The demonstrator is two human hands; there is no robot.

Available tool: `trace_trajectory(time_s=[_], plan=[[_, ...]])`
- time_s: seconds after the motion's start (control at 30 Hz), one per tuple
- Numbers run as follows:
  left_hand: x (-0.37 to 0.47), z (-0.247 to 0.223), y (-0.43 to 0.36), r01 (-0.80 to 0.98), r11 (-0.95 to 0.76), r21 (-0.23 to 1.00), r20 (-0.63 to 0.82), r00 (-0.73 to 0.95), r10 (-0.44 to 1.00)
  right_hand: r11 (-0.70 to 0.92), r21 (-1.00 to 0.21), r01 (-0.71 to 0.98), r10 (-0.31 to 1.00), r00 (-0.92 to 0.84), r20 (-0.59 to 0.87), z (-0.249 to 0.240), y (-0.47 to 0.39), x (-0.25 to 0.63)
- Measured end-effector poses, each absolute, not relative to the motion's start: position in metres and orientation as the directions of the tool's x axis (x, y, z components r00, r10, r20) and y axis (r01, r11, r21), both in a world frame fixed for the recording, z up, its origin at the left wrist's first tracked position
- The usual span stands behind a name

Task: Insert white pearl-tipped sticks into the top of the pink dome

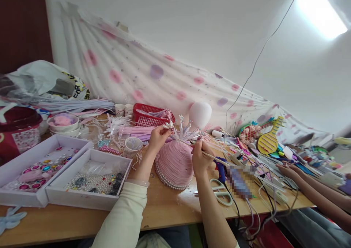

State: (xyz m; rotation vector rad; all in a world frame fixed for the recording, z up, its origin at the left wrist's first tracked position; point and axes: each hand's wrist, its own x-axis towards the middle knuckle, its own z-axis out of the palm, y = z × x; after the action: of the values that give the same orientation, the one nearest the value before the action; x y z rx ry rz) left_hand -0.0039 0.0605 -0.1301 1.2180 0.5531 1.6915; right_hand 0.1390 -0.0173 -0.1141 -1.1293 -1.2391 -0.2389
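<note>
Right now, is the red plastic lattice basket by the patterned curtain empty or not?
Not empty: pink and pale pieces show inside the red plastic lattice basket.

We read this as a small craft workshop. Long wooden desk (pixel 167 207), crowded end to end. Near us: white boxes (pixel 89 200) of beads and gems, paper cups (pixel 133 145), bundled pink and lilac stems (pixel 137 131), a red basket (pixel 149 120). To our right: scissors (pixel 223 198), a glue gun (pixel 221 169), tangled cables, power strip (pixel 274 193), a yellow pineapple-like piece (pixel 267 142). Another person's hands (pixel 287 170) lie farther along the same desk. Spotted cloth (pixel 156 83) hangs on the plain wall (pixel 178 25); ceiling light (pixel 322 12) above.
</note>
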Motion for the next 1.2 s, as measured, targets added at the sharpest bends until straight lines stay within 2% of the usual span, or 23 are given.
trace_trajectory(time_s=[0.13,0.4,0.53,0.83,1.1,1.2], plan=[[-0.004,-0.128,0.058,-0.446,-0.428,0.786,0.453,-0.054,0.89,0.453,-0.556,0.697,0.475,0.339,0.812,-0.11,-0.013,0.141],[-0.002,-0.131,0.059,-0.492,-0.371,0.788,0.405,-0.039,0.913,0.39,-0.68,0.621,0.529,0.453,0.717,-0.104,-0.011,0.143],[-0.001,-0.132,0.06,-0.495,-0.396,0.773,0.437,-0.035,0.899,0.382,-0.726,0.572,0.589,0.455,0.668,-0.102,-0.014,0.142],[-0.001,-0.131,0.058,-0.482,-0.397,0.781,0.438,-0.031,0.899,0.409,-0.734,0.543,0.566,0.48,0.67,-0.098,-0.021,0.137],[0.001,-0.134,0.061,-0.528,-0.358,0.77,0.405,-0.029,0.914,0.296,-0.788,0.539,0.598,0.539,0.593,-0.102,-0.015,0.144],[0.0,-0.131,0.058,-0.52,-0.363,0.773,0.408,-0.03,0.912,0.35,-0.8,0.488,0.607,0.532,0.59,-0.106,-0.016,0.144]])
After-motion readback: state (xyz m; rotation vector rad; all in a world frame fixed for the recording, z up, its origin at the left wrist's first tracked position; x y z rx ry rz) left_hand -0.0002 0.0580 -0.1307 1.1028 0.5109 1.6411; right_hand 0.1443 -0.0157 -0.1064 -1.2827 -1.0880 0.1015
